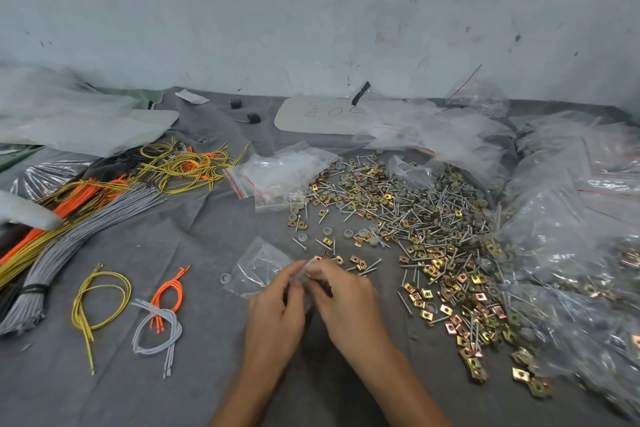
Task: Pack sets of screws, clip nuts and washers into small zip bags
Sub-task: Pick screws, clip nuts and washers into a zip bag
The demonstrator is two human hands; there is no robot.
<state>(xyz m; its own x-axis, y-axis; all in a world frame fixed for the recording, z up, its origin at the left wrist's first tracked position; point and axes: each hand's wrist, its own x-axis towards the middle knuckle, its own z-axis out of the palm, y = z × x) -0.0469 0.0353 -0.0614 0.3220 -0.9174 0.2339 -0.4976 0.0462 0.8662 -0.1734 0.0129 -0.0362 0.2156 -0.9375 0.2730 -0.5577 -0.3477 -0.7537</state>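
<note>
Both hands meet on one small zip bag (pixel 258 267). The left hand (pixel 277 308) and the right hand (pixel 343 291) each have their fingers curled in, pinching the bag's near edge between thumb and fingertips. The clear body of the bag fans out from the pinch, up and to the left, and lies on the grey cloth (pixel 207 374). Thin shapes show through the film, but I cannot tell for sure what is inside.

This looks like work on the bag's mouth, either parting it or pressing it closed; the fingers hide the strip itself. To do it well, the two pinches should stay close together on the strip and run along it, with the bag's body left slack so that nothing spills.

A grey washer (pixel 225 278) lies just beyond the bag's far-left edge and outside it; it is worth checking whether it belongs to this set. Loose clip nuts (pixel 356 259) and screws (pixel 372 267) lie just past the right fingertips. The main heap (pixel 433 218) spreads further right, and the empty zip bags (pixel 277 173) lie well beyond the grip.
</note>
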